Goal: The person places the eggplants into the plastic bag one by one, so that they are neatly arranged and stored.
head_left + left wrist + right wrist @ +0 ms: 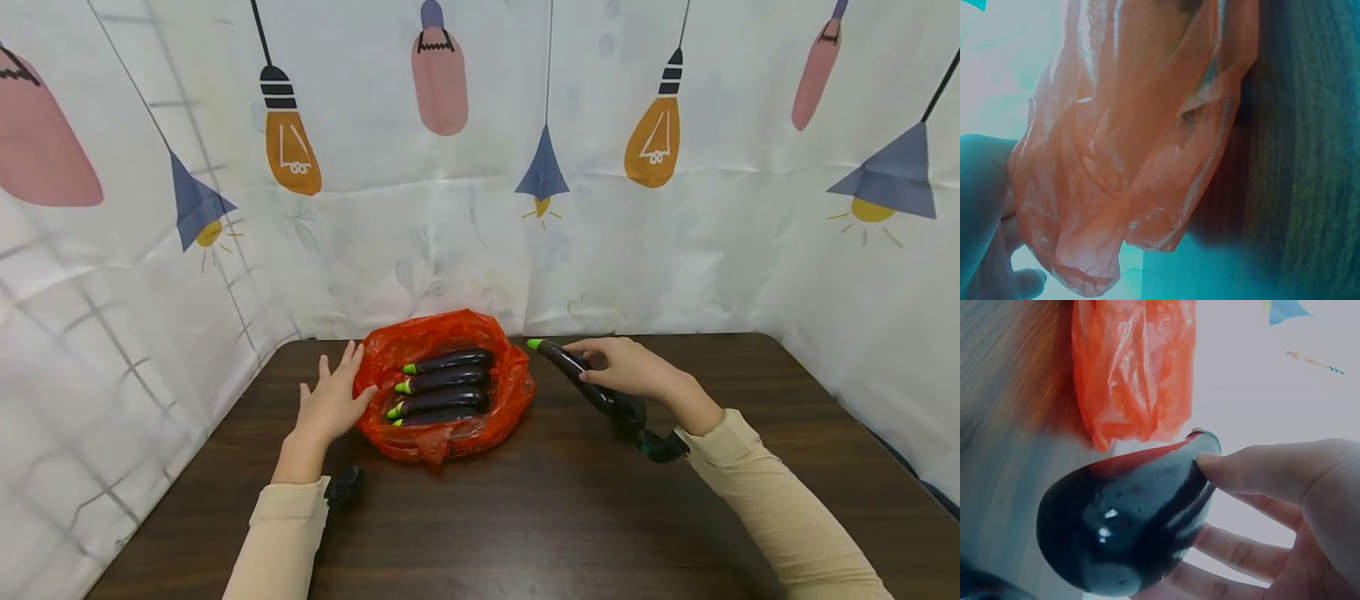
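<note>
In the head view a red plastic bag (517, 392) stands with its mouth wide, and several dark purple eggplants (450, 379) with green tips lie side by side in it. My left hand (333, 400) is at the bag's left rim, fingers spread and thumb touching the plastic. Close up in the left wrist view, the bag (1129, 156) covers part of that hand. Right of the bag, my right hand (622, 367) grips another eggplant (573, 367) between thumb and fingers, its green end tilted up toward the bag. The right wrist view shows this eggplant's rounded, glossy end (1116, 525).
A dark brown wooden table (480, 533) carries the bag. Behind and beside it hangs a white cloth (465, 242) printed with lamps and bulbs. A dark wrist camera (660, 446) sits under the right wrist, another (345, 483) by the left cuff.
</note>
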Motion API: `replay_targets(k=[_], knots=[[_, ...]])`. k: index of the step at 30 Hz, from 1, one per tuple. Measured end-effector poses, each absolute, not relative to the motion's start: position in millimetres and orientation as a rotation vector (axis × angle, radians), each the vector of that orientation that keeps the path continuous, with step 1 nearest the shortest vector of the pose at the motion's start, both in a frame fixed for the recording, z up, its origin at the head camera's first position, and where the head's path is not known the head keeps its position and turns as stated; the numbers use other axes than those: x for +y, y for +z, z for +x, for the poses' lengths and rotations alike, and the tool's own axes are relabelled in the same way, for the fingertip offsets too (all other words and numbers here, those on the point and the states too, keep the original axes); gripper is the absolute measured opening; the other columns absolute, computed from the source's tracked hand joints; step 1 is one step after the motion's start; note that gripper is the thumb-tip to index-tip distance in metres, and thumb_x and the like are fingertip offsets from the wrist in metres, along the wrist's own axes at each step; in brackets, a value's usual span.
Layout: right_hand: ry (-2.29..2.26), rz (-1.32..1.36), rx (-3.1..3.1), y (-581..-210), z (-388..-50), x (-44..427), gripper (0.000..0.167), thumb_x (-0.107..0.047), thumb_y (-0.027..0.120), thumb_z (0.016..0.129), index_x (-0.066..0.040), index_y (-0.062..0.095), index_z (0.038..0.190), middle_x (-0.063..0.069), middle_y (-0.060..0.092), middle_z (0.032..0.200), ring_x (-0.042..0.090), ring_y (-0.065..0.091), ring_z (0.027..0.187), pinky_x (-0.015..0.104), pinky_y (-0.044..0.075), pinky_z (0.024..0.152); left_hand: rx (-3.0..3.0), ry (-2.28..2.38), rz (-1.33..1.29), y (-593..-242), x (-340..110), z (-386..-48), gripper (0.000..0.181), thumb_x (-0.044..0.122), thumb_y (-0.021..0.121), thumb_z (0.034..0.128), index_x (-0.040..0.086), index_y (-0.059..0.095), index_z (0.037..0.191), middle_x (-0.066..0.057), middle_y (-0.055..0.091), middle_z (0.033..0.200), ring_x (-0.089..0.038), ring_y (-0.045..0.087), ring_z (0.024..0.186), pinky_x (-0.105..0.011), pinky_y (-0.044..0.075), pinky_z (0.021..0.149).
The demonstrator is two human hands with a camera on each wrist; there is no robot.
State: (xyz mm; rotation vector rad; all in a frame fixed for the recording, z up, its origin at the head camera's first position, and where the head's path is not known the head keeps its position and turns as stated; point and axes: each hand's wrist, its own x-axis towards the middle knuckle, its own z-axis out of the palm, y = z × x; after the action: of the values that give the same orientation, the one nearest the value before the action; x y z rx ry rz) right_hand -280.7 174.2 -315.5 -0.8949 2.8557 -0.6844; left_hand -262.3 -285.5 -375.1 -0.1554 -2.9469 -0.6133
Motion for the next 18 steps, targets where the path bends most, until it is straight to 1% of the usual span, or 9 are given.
replay_targets(k=[2, 5, 7, 10, 12, 14, 18], knots=[[-0.666, -0.917, 2.856, -312, -282, 170, 0.05, -0.015, 0.068, 0.099, -0.007, 0.057, 0.147, 0.022, 0.067, 0.127, 0.037, 0.066, 0.113, 0.05, 0.055, 0.085, -2.944, -0.612, -0.159, -375, -285, -262, 0.08, 0.027, 0.061, 0.1025, 0.004, 0.016, 0.164, -0.02, 0.009, 0.17, -0.06, -0.002, 0.147, -0.086, -0.001, 0.102], [-0.667, -0.956, 2.85, -308, -282, 162, 0.049, -0.013, 0.068, 0.099, -0.006, 0.057, 0.146, 0.021, 0.067, 0.128, 0.037, 0.065, 0.114, 0.049, 0.055, 0.086, -2.945, -0.612, -0.161, -374, -285, -262, 0.079, 0.027, 0.06, 0.1028, 0.004, 0.015, 0.164, -0.02, 0.008, 0.17, -0.06, -0.003, 0.148, -0.086, -0.001, 0.102], [-0.68, -0.976, 2.847, -306, -283, 156, 0.049, -0.012, 0.068, 0.099, -0.006, 0.057, 0.147, 0.021, 0.066, 0.128, 0.034, 0.066, 0.11, 0.045, 0.055, 0.081, -2.946, -0.613, -0.161, -374, -285, -263, 0.079, 0.027, 0.06, 0.1028, 0.004, 0.015, 0.164, -0.02, 0.008, 0.17, -0.06, -0.003, 0.148, -0.086, -0.001, 0.103], [-0.699, -1.0, 2.849, -304, -285, 146, 0.05, -0.011, 0.068, 0.098, -0.007, 0.057, 0.147, 0.02, 0.067, 0.127, 0.027, 0.067, 0.095, 0.037, 0.049, 0.07, -2.948, -0.617, -0.158, -374, -286, -263, 0.08, 0.027, 0.06, 0.1028, 0.004, 0.015, 0.164, -0.02, 0.008, 0.17, -0.06, -0.003, 0.148, -0.086, -0.002, 0.103], [-0.698, -1.007, 2.856, -304, -285, 138, 0.051, -0.011, 0.068, 0.098, -0.008, 0.057, 0.148, 0.018, 0.068, 0.126, 0.021, 0.063, 0.085, 0.034, 0.043, 0.065, -2.949, -0.616, -0.155, -374, -286, -263, 0.08, 0.027, 0.06, 0.1026, 0.004, 0.015, 0.164, -0.02, 0.008, 0.17, -0.06, -0.003, 0.148, -0.086, -0.002, 0.103], [-0.688, -1.017, 2.866, -303, -286, 130, 0.05, -0.01, 0.069, 0.098, -0.009, 0.058, 0.147, 0.015, 0.07, 0.123, 0.019, 0.06, 0.082, 0.033, 0.044, 0.066, -2.952, -0.615, -0.153, -375, -286, -263, 0.08, 0.027, 0.06, 0.1027, 0.004, 0.015, 0.164, -0.02, 0.008, 0.17, -0.06, -0.002, 0.148, -0.086, -0.001, 0.103], [-0.66, -1.054, 2.868, -300, -287, 116, 0.049, -0.009, 0.069, 0.098, -0.009, 0.059, 0.146, 0.011, 0.071, 0.121, 0.019, 0.06, 0.085, 0.034, 0.047, 0.072, -2.958, -0.618, -0.147, -376, -285, -263, 0.08, 0.027, 0.06, 0.1025, 0.004, 0.015, 0.164, -0.019, 0.007, 0.17, -0.06, -0.003, 0.148, -0.086, -0.002, 0.103]])
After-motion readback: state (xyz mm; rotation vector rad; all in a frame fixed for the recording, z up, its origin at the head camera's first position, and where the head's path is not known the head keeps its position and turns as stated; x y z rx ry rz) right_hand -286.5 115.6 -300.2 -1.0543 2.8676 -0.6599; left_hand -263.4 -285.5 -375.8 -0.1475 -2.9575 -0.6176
